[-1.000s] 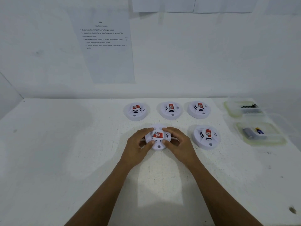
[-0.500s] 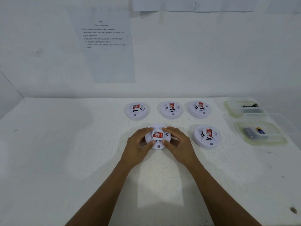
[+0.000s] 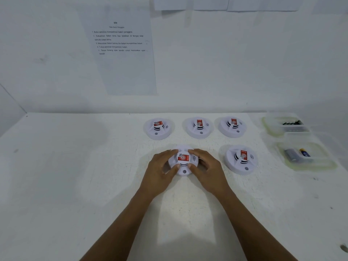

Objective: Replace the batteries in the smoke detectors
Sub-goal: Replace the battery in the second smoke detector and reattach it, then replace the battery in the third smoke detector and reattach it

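Several round white smoke detectors with red labels lie on a white table (image 3: 75, 185). My left hand (image 3: 160, 172) and my right hand (image 3: 207, 170) both clasp the near-centre smoke detector (image 3: 183, 162) from its two sides, thumbs on its front rim. Another detector (image 3: 241, 159) sits to its right. A back row holds the left detector (image 3: 158, 128), the middle detector (image 3: 199, 127) and the right detector (image 3: 232, 126). At far right, a clear near tray (image 3: 320, 164) holds a grey battery (image 3: 291, 155) and a blue-and-yellow battery (image 3: 305, 152).
A second clear tray (image 3: 271, 127) behind the near tray holds small dark items (image 3: 292, 123). A printed instruction sheet (image 3: 120, 53) hangs on the white wall behind the table. A dark spot (image 3: 343, 248) marks the table's near right corner.
Both hands stay on the near-centre detector; its red label has turned slightly between the frames.
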